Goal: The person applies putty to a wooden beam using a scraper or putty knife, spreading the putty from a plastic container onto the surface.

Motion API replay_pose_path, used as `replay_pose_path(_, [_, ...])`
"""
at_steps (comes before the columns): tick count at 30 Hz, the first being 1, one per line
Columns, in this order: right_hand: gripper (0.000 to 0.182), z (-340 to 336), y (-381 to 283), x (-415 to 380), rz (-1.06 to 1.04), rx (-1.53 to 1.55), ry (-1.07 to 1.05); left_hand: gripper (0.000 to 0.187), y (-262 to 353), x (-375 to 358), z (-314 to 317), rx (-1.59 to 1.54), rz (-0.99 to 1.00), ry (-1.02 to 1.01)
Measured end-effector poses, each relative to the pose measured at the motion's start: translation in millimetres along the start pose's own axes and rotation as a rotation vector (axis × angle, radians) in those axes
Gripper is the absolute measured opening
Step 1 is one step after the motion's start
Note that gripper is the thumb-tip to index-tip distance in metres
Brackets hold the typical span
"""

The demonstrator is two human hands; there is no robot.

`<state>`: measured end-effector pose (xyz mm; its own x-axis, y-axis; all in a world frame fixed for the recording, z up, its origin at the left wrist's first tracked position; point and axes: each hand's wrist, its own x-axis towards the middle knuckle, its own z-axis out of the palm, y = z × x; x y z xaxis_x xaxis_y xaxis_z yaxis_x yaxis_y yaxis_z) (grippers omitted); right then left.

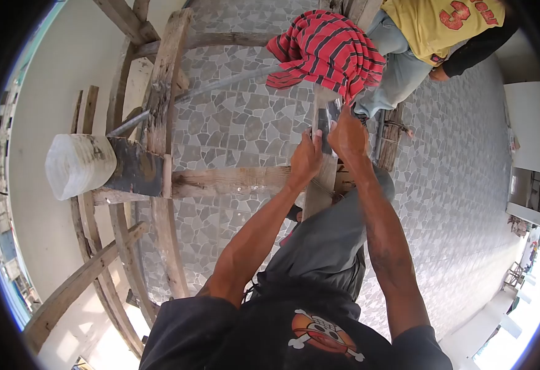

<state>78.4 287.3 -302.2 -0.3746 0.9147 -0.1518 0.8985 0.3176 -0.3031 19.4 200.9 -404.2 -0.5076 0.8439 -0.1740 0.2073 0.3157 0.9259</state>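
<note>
My left hand (pixel 307 155) is closed on the edge of a dark flat piece (pixel 324 131), fingers along its left side. Close beside it, my right hand (pixel 348 134) is closed, with the fingers bent over a small tool whose kind I cannot make out. Something shiny lies between the two hands. Both hands are above a wooden plank (pixel 318 196) that runs lengthwise beneath them. Just beyond the fingertips hangs a bunched red cloth with black stripes (pixel 328 52), and it hides what is under it.
A person in a yellow shirt (pixel 446 24) and jeans is close by at the upper right. Wooden scaffold beams (pixel 227 182) stand on the left, with a whitish plastic container (pixel 78 165) and a dark board (pixel 135 168). Far below is a stone-patterned tiled floor (pixel 220 129).
</note>
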Motion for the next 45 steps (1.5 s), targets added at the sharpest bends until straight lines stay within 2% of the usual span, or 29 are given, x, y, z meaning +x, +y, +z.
replay_pose_path(2, [0.041,0.8,0.6,7.5,-0.054,-0.014,-0.003,0.052,2.5,-2.0,-1.2,-0.006,-0.020,-0.004])
replay_pose_path(6, [0.044,10.3,1.8,-31.7,0.025,-0.118,-0.006,0.052,6.5,-0.5,-1.9,0.061,-0.036,0.025])
replay_pose_path(9, [0.038,3.7,-4.1,-3.5,0.003,-0.050,-0.048,0.055,10.6,-2.0,-7.1,-0.003,-0.060,-0.040])
replay_pose_path(12, [0.040,-2.6,-10.6,13.9,0.000,-0.028,-0.087,0.057,-1.0,3.1,-1.5,0.011,-0.099,-0.059])
replay_pose_path(15, [0.045,8.7,-9.5,-24.0,0.031,-0.056,0.003,0.059,2.4,2.0,-2.8,-0.012,-0.054,-0.050])
replay_pose_path(16, [0.035,10.4,-9.4,-29.6,0.061,-0.055,0.032,0.059,3.8,3.9,-0.7,-0.016,-0.054,-0.033])
replay_pose_path(18, [0.038,5.0,-11.4,-7.0,0.045,-0.018,-0.006,0.060,1.3,0.9,0.6,-0.007,-0.061,-0.008])
replay_pose_path(21, [0.044,3.9,-20.2,20.7,0.034,-0.002,-0.073,0.056,-4.2,4.7,-1.1,-0.093,-0.142,-0.113])
replay_pose_path(24, [0.047,-4.3,-31.2,16.8,0.037,0.016,-0.065,0.047,-9.7,2.8,4.0,-0.244,0.238,0.087])
replay_pose_path(27, [0.052,0.8,-28.2,10.9,0.047,0.081,-0.008,0.046,-7.9,0.3,-3.1,-0.100,0.379,0.064])
replay_pose_path(30, [0.060,10.2,-15.4,-2.5,-0.016,0.134,0.108,0.047,-4.9,-0.6,-6.0,-0.109,0.534,0.091])
replay_pose_path(34, [0.067,18.5,-1.4,-31.5,-0.089,0.132,0.266,0.045,-8.2,1.4,-4.0,-0.142,0.417,0.054])
replay_pose_path(37, [0.071,23.9,5.4,-39.5,-0.055,0.108,0.254,0.045,-6.5,3.3,-3.0,-0.133,0.346,0.030])
replay_pose_path(39, [0.074,27.2,6.8,-38.1,-0.141,0.038,0.302,0.045,-7.0,3.2,-4.9,-0.143,0.306,-0.013])
replay_pose_path(42, [0.079,30.4,8.9,-38.0,-0.234,-0.034,0.344,0.046,-7.0,3.1,-4.3,-0.153,0.317,-0.006])
replay_pose_path(45, [0.081,29.5,9.5,-40.1,-0.239,-0.016,0.301,0.046,-9.6,3.6,-2.8,-0.185,0.322,-0.016])
